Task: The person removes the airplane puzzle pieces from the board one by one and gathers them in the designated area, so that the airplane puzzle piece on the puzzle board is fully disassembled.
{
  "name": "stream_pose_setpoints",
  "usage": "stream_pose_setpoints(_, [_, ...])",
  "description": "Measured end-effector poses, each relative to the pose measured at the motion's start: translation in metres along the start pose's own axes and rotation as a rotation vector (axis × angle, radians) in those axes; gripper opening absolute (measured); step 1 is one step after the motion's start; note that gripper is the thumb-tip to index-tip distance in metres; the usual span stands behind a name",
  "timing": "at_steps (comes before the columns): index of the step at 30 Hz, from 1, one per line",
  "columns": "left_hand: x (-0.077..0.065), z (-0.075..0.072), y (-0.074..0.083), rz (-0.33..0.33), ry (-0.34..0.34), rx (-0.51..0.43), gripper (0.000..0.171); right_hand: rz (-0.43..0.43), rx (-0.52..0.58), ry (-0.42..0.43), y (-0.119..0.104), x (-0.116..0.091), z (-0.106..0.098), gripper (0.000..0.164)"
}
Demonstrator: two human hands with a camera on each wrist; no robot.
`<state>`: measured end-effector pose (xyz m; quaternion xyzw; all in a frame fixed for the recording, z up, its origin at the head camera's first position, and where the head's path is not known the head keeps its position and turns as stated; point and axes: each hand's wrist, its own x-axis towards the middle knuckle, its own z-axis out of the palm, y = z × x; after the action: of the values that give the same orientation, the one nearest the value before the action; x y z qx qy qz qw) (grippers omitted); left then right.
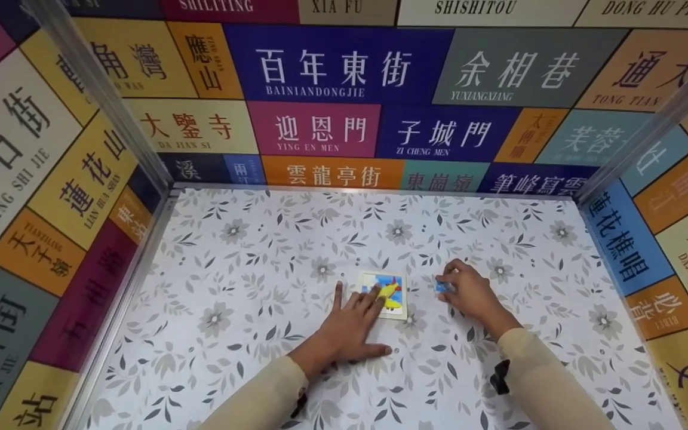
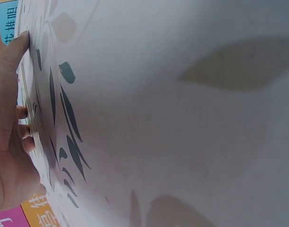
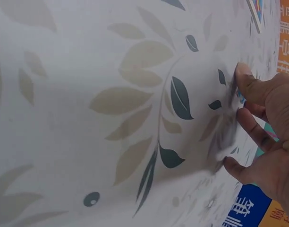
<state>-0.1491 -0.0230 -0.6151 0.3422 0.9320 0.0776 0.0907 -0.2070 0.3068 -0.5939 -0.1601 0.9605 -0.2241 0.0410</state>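
A small square puzzle [image 1: 401, 312] in a pale frame lies on the table, showing a yellow and red airplane on blue. At its upper left corner is a pale bare patch. My left hand [image 1: 350, 328] rests over its lower left part with fingers spread, the fingertips on the picture; the left wrist view shows this hand [image 2: 10, 127] at its edge. To the right of the frame, my right hand [image 1: 472, 292] pinches a small blue puzzle piece [image 1: 441, 287] at the tabletop. In the right wrist view the curled fingers of the right hand [image 3: 265, 127] mostly hide the piece.
A white cloth with grey flowers and leaves covers the table [image 1: 248, 370]. Upright panels [image 1: 320, 65] with colourful Chinese name blocks enclose the back and both sides. Metal edge strips [image 1: 141, 239] run along the table's borders.
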Motion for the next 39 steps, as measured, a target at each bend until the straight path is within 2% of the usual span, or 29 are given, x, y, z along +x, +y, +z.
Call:
stream_pose_setpoints(7, [0.001,0.001,-0.001,-0.009,-0.013,-0.006,0.112,0.045,0.024,0.036,0.000,-0.001,0.004,0.042])
stream_pose_setpoints(15, [-0.005,0.007,-0.004,-0.004,-0.020,-0.065,0.111,0.068,0.086,0.040,-0.002,-0.003,0.009,0.040])
stream_pose_setpoints(24, [0.003,0.000,-0.002,0.000,-0.047,-0.060,0.113,0.044,0.060,0.043,0.001,-0.001,-0.002,0.040])
stream_pose_setpoints(31, [0.000,0.000,0.000,-0.001,-0.025,-0.045,0.114,0.028,0.022,-0.005,0.000,0.000,-0.006,0.039])
stream_pose_setpoints(39, [0.001,-0.001,0.000,-0.001,0.000,-0.025,0.113,0.054,-0.007,-0.122,-0.005,0.010,-0.017,0.042])
